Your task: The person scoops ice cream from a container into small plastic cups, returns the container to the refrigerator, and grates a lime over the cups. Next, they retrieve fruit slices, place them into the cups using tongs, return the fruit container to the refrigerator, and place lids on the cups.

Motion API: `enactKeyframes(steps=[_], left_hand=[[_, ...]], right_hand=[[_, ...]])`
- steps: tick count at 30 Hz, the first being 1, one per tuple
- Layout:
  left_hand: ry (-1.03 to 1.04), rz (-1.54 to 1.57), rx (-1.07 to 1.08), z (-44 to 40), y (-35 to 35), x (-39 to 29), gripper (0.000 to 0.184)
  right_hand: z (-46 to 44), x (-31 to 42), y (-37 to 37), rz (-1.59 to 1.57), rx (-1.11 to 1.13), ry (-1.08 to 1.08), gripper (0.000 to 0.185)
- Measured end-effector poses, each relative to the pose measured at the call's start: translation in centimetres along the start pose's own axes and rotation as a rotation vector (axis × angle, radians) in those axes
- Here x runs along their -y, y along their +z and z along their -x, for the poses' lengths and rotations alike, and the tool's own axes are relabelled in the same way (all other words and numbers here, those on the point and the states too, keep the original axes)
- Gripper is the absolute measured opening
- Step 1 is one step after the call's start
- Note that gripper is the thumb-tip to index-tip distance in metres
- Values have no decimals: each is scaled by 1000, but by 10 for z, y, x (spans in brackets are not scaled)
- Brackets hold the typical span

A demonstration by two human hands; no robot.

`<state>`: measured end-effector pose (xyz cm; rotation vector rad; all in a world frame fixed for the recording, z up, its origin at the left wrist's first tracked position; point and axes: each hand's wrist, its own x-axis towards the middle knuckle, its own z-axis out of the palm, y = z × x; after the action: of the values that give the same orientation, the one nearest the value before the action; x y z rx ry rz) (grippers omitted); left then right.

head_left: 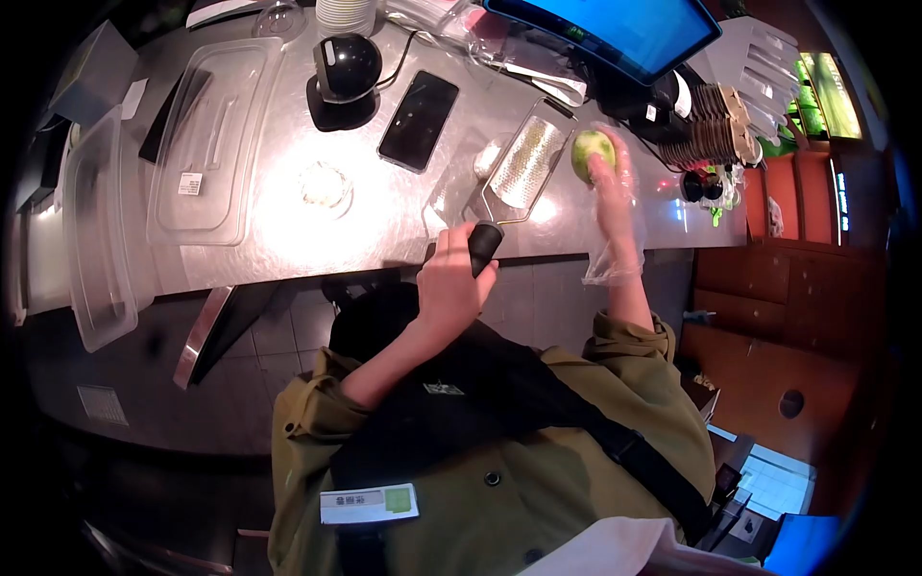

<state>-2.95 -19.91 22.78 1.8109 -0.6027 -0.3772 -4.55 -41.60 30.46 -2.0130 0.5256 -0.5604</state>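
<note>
My left hand (449, 280) is wrapped round the black handle of a metal hand grater (531, 158), which is held at a slant over the steel counter with its rasp face up. In my right hand (619, 182), inside a clear plastic glove, is a green lime (588, 154) with pale patches where the skin looks scraped. The lime is just right of the grater's far end and appears apart from it. Left of the grater lies some crumpled clear plastic (456, 187), partly hidden behind the grater frame.
A phone (420, 120) and a black scanner on a stand (348, 72) sit left of the grater. Further left are a small clear dish (327, 187) and a clear plastic lid (216, 144). A lit screen (615, 29) and stacked cup sleeves (706, 125) stand at the back right.
</note>
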Motion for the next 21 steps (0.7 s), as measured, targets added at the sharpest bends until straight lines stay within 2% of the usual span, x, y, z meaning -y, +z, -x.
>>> enactKeyframes(steps=[3,6,9,12,15,18,19,21], left_hand=[[-17,-2,-62,2,4,-5,58],[-55,-8,-61,0,7,-9,57],[-80,238,-23,-2,10,-2,55],[-177,799,162,-6,12,-5,45],[-445,1198,397,-16,3,-25,31],[-660,1373,651,-17,1,-23,28],[-700,1383,503,-15,5,-33,24],[-656,1268,555,-16,12,-23,26]], right_hand=[[-3,-14,3,76,71,-73,39],[-2,-14,5,-56,38,64,41],[-3,-18,2,-461,-127,144,38],[1,-17,-12,-504,-144,130,38],[11,-10,-4,-184,-137,84,36],[10,-16,3,30,-104,-45,35],[9,-15,6,-8,-109,-69,34],[7,-17,8,23,-63,-81,33]])
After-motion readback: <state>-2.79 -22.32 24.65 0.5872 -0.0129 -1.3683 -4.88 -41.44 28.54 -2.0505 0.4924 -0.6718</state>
